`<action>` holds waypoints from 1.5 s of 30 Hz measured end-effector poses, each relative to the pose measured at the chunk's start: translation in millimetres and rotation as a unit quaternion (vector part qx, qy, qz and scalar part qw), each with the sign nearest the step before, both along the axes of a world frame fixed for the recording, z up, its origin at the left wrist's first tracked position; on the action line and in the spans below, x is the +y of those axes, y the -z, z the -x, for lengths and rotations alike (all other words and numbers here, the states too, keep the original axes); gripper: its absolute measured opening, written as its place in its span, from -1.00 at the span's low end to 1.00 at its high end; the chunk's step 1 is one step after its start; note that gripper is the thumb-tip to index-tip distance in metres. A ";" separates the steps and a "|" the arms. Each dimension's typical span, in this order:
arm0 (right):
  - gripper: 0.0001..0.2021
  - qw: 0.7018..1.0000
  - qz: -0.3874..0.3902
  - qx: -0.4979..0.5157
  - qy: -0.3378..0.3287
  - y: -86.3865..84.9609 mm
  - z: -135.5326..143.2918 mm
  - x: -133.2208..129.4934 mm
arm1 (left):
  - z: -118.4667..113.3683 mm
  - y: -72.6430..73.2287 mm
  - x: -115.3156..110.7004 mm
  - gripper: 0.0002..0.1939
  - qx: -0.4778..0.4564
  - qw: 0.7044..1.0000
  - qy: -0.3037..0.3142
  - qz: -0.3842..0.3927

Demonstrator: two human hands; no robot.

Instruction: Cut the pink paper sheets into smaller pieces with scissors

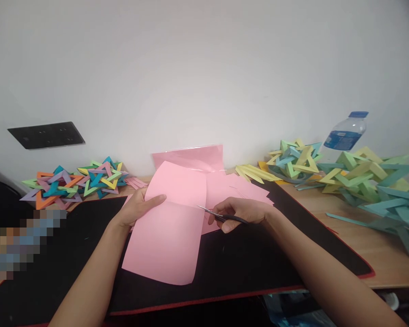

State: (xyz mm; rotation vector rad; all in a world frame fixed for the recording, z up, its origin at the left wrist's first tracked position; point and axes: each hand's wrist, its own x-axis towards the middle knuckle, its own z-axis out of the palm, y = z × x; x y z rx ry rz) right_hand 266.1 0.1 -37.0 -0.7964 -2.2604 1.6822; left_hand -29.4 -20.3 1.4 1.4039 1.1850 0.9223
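My left hand (139, 206) grips the left edge of a pink paper sheet (165, 245), thumb on top, fingers hidden underneath. A crease line runs across the sheet near its middle. In my right hand (240, 211) is a pair of scissors (229, 218) with black handles. The tips of the scissors are at the sheet's right edge, level with the crease; whether the paper lies between the blades I cannot tell. More pink paper (243, 188) lies behind and to the right, and a shiny-edged pink pack (191, 156) leans on the wall.
A black mat (252, 259) with red edging covers the wooden table (313, 204). Colourful folded-paper stars (102, 177) stand at left, yellow-and-blue ones (364, 181) at right. Yellow strips (255, 173) and a water bottle (346, 132) are at the back right.
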 end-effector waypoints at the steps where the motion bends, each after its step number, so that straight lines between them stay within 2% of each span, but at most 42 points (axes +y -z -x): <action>1: -0.50 1.000 0.000 -0.001 0.001 -0.1 0.0 0.0 | -0.3 0.0 -0.1 -0.61 0.000 1.000 0.001 0.000; 23: -0.56 1.000 0.011 0.005 0.001 2.1 -0.5 -0.6 | 2.1 1.0 0.2 -0.71 0.008 1.000 0.002 0.001; 28: -0.55 1.000 0.001 -0.011 0.005 -0.9 -0.1 -1.4 | 2.7 0.8 0.7 -0.67 0.020 1.000 -0.001 0.004; 33: -0.52 1.000 -0.001 -0.004 0.008 0.7 -0.2 1.7 | 0.3 -1.5 -0.1 -0.72 0.032 0.999 -0.004 -0.007; 37: -0.53 1.000 -0.013 0.004 0.024 -4.1 0.0 5.2 | -0.3 -11.2 1.2 -0.72 0.038 0.999 -0.009 -0.016; 42: -0.58 0.999 0.005 0.039 0.034 -22.3 0.4 6.4 | -2.5 -39.4 -3.6 -0.73 0.059 0.998 -0.024 -0.029; 45: -0.58 0.999 -0.002 0.044 0.022 -26.3 1.1 6.6 | -4.1 -46.9 -7.4 -0.70 0.034 0.999 -0.012 -0.013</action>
